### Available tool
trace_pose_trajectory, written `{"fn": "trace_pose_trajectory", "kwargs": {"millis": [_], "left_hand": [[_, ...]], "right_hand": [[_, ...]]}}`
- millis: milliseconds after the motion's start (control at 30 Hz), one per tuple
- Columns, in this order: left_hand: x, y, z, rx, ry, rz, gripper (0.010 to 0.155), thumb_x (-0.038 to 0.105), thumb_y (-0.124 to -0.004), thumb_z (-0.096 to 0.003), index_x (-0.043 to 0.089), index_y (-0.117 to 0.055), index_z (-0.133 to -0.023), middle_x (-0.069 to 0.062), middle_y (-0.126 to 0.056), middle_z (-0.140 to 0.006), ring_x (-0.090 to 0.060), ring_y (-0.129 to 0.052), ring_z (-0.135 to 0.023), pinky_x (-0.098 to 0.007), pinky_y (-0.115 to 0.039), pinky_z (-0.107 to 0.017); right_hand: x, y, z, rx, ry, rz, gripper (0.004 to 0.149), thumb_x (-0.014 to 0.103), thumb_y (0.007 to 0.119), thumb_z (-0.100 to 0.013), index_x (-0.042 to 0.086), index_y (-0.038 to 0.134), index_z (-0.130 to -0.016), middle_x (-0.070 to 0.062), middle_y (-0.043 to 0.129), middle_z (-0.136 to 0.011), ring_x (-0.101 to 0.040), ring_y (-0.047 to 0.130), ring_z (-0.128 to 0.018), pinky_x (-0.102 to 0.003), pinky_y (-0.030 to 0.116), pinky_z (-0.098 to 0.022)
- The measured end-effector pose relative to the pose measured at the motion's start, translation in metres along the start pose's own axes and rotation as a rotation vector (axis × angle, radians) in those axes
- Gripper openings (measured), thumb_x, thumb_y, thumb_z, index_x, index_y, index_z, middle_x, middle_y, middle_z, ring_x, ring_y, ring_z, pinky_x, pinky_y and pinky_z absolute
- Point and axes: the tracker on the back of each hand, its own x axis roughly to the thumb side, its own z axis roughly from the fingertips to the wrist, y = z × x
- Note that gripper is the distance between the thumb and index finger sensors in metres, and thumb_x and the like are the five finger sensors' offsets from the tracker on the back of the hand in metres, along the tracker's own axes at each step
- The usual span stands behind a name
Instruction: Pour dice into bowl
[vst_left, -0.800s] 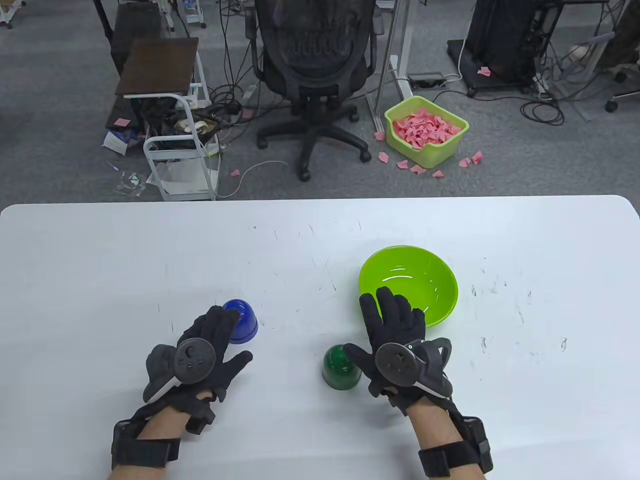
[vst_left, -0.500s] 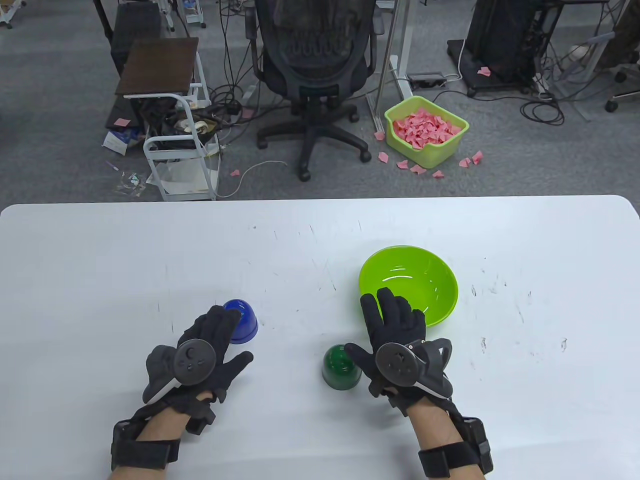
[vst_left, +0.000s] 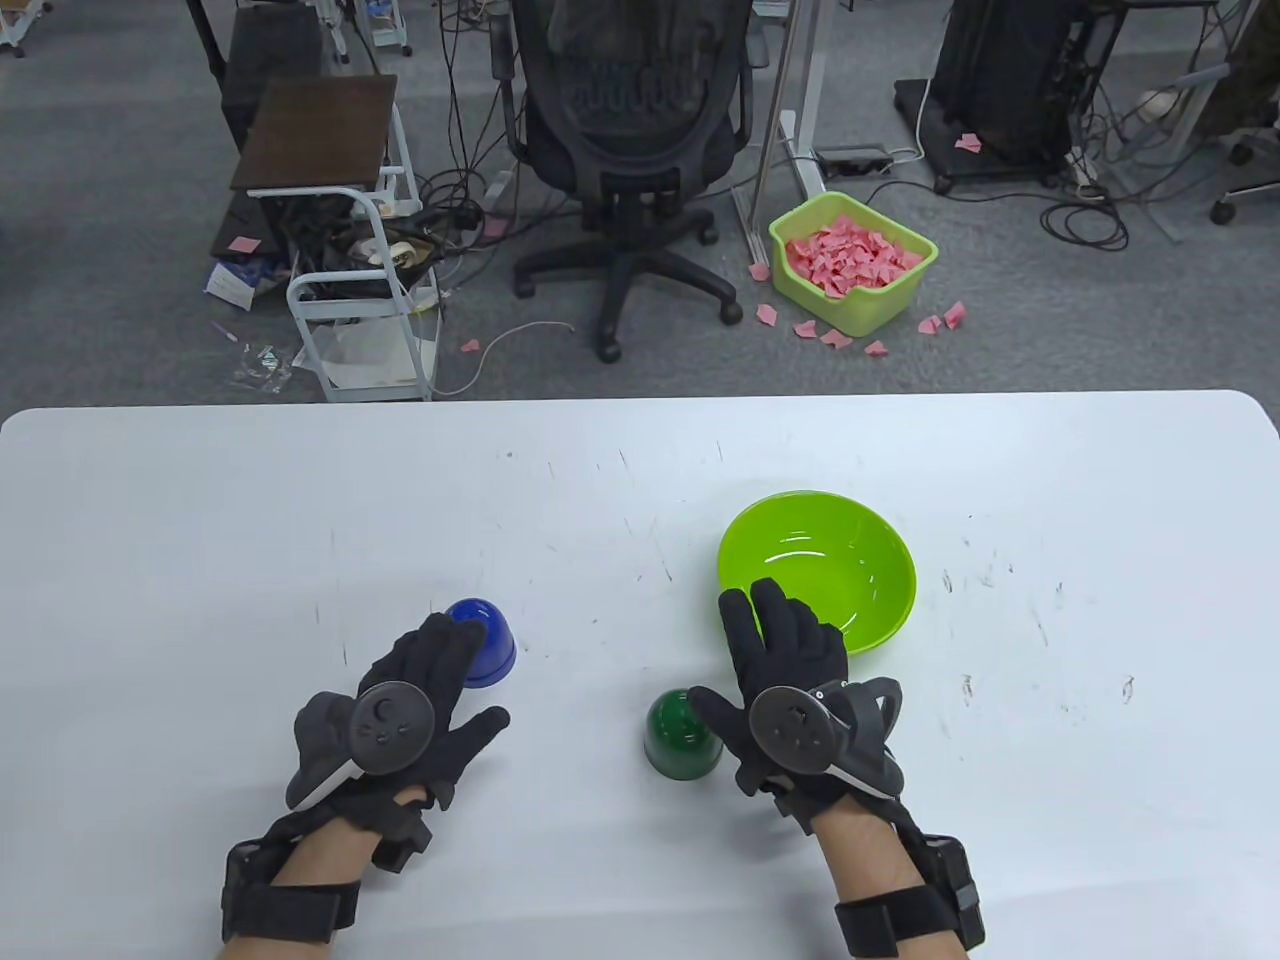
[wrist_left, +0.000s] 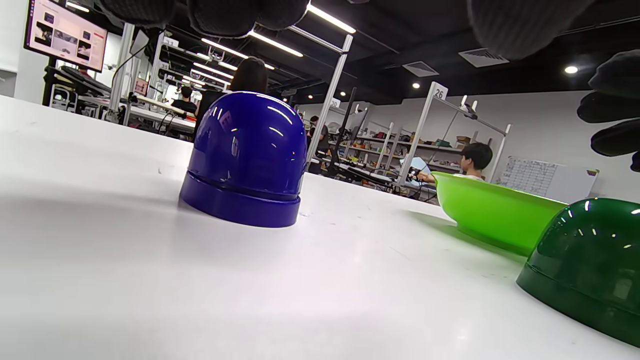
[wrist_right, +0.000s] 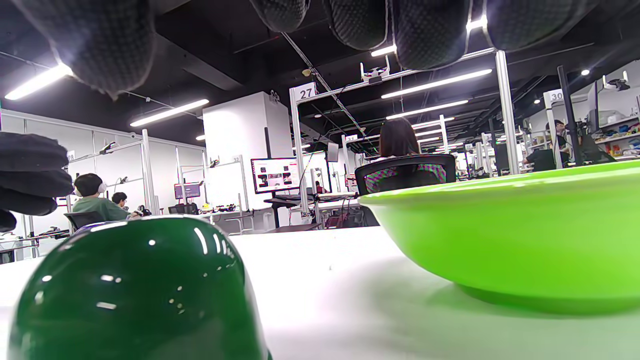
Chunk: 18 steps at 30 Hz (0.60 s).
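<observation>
We see both hands spread wide, holding nothing: our left hand (vst_left: 400, 715) hangs over the blue dome cup (vst_left: 480, 640), our right hand (vst_left: 790, 680) beside the green dome cup (vst_left: 680, 735), fingers overlapping the lime bowl (vst_left: 850, 545) on the white surface (vst_left: 250, 520).

Two domed cups (vst_left: 482, 640) (vst_left: 683, 734) left of bowl (vst_left: 880, 560) on table (vst_left: 300, 520)

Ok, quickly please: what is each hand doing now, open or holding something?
Left hand: open, fingers spread, holding nothing, just behind the blue dome cup.
Right hand: open, holding nothing, between the green dome cup and the bowl.
</observation>
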Motion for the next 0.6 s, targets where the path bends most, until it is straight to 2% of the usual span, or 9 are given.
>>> {"fn": "trace_pose_trajectory", "kwargs": {"millis": [600], "left_hand": [[0.0019, -0.0004, -0.0011, -0.013, -0.015, 0.018, 0.084, 0.067, -0.07, -0.0452, 0.038, -0.03, -0.113, -0.011, -0.041, -0.121, -0.04, -0.051, -0.11, -0.064, -0.052, -0.078]], "right_hand": [[0.0083, 0.0022, -0.0019, 0.005, -0.041, 0.007, 0.088, 0.059, 0.077, -0.047, 0.01, 0.041, -0.111, -0.031, 0.048, -0.115, -0.061, 0.063, -0.09, -0.076, 0.058, -0.061]]}}
